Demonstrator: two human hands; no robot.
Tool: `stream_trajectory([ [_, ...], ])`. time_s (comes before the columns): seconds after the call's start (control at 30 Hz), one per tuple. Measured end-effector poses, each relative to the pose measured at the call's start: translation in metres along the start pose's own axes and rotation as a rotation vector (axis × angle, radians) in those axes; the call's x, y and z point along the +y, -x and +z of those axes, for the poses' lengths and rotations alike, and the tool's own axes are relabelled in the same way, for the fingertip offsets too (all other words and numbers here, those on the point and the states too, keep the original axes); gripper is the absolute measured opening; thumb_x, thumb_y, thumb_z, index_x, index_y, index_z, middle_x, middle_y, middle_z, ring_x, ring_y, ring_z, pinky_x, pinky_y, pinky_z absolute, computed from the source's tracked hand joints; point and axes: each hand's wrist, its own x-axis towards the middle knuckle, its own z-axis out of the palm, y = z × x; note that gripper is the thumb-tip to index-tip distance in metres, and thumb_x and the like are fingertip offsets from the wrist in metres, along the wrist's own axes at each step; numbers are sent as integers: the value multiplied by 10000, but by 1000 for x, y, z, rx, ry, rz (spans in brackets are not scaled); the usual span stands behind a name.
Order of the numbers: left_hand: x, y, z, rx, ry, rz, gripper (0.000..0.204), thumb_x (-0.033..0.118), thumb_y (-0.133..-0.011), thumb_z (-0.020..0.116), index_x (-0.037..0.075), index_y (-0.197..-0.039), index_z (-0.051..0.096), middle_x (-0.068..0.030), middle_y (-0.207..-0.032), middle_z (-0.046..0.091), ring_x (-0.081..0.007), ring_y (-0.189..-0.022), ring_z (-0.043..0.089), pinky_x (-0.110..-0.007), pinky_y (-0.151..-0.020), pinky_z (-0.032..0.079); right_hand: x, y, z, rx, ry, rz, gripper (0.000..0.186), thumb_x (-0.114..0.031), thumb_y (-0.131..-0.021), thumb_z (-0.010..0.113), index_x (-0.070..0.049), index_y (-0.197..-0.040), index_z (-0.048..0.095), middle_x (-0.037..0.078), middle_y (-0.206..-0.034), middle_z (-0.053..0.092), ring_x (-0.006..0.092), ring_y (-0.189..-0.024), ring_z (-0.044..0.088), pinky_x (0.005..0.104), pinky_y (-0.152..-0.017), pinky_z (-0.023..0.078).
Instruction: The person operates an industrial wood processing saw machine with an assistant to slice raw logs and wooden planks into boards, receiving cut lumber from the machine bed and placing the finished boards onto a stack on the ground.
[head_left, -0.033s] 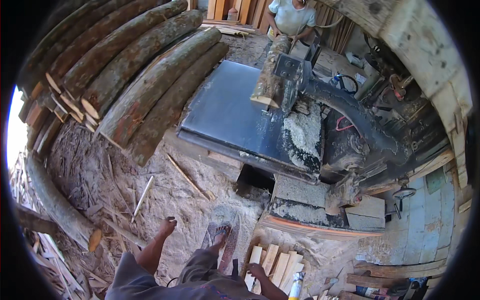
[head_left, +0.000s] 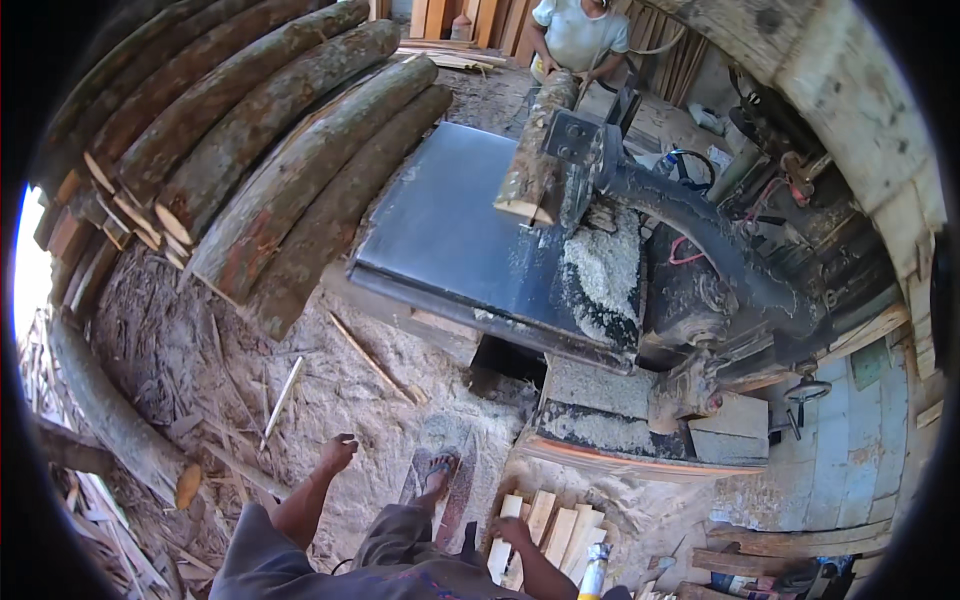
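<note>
My left hand [head_left: 340,452] hangs in the air over the sawdust-covered ground, its fingers loosely curled with nothing in them. At my right side, my right hand [head_left: 512,530] hangs just above a stack of pale sawn planks [head_left: 540,515]; its fingers are curled and I see nothing in them. Ahead stands a saw machine with a dark metal table [head_left: 440,220]. A bark-covered log [head_left: 535,165] lies on it beside the machine's dark upright guide [head_left: 575,140]. Across the table, another person [head_left: 580,40] has both hands at the log's far end.
Several long logs [head_left: 280,120] are stacked on the left, and a curved log [head_left: 115,410] lies below them. Thin sticks [head_left: 283,402] litter the ground. Sawdust [head_left: 605,270] coats the table's right side. A dark gap [head_left: 505,368] opens under the table's near edge. A small handwheel [head_left: 808,390] stands at right.
The log on the table has slid slightly toward me. The whole view has shifted a little. My hands keep nearly the same pose.
</note>
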Motion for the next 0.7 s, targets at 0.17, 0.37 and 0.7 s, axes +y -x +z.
stream_trajectory([
  [0.17,201,-26,31,-315,-250,121,524,515,-862,487,81,-703,735,-94,-665,673,-232,-684,656,-337,-682,503,-248,-33,-143,486,133,-193,528,-464,-898,402,-74,-659,667,100,-607,639,302,-665,648,422,-694,484],
  [0.37,328,-112,62,-27,232,434,605,533,-851,558,35,-1193,571,-178,-876,665,-273,-812,647,-337,-750,492,-404,-80,-250,738,-19,-462,461,-419,-904,420,-83,-685,648,105,-632,647,346,-660,628,433,-690,483],
  [0.7,382,-67,40,-636,447,253,1036,467,-789,691,108,-1479,7,-224,-1194,579,-315,-1129,547,-402,-887,477,-415,-66,-197,892,-40,-564,680,-456,-875,566,-4,-1340,362,274,-1248,489,395,-1105,517,430,-926,421],
])
